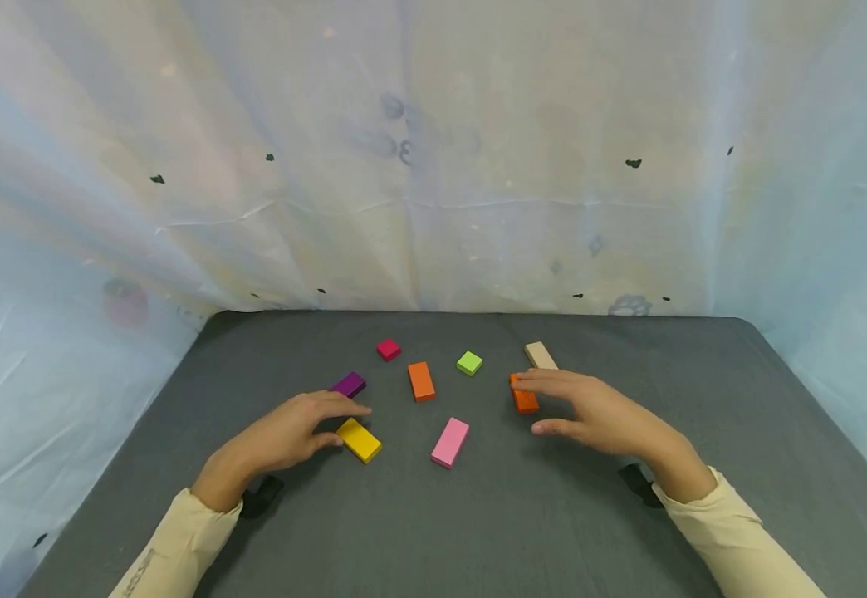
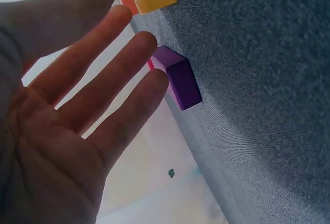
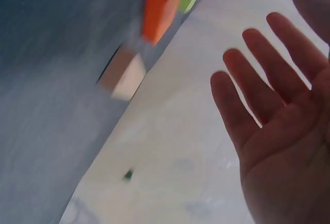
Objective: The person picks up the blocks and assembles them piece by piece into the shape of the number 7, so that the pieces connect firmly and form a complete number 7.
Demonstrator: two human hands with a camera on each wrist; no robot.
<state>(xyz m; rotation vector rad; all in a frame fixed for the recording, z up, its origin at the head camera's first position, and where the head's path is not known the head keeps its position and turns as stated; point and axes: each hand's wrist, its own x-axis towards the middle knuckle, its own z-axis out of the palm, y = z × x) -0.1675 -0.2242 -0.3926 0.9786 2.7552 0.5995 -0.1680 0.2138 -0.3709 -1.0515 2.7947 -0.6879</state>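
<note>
My left hand [image 1: 295, 428] hovers with fingers extended beside the yellow block [image 1: 360, 440], its palm facing inward. Just past its fingers lies a purple block [image 1: 349, 384], partly covered by the hand in the head view; the left wrist view shows the purple block [image 2: 178, 77] beyond the fingertips. On the other side my right hand [image 1: 590, 411] is held over the table, fingers straight and thumb apart. Its fingertips overlap a dark orange block [image 1: 526, 401] in the head view. Behind that hand is a plain wooden block [image 1: 541, 355]. Both palms hold nothing.
Between the hands lie a second orange block [image 1: 422, 382] and a pink block [image 1: 450, 442]. Farther back are a small red block [image 1: 389, 349] and a small green block [image 1: 469, 363]. A dark grey table [image 1: 418, 540] bears them, with a pale curtain [image 1: 478, 166] behind.
</note>
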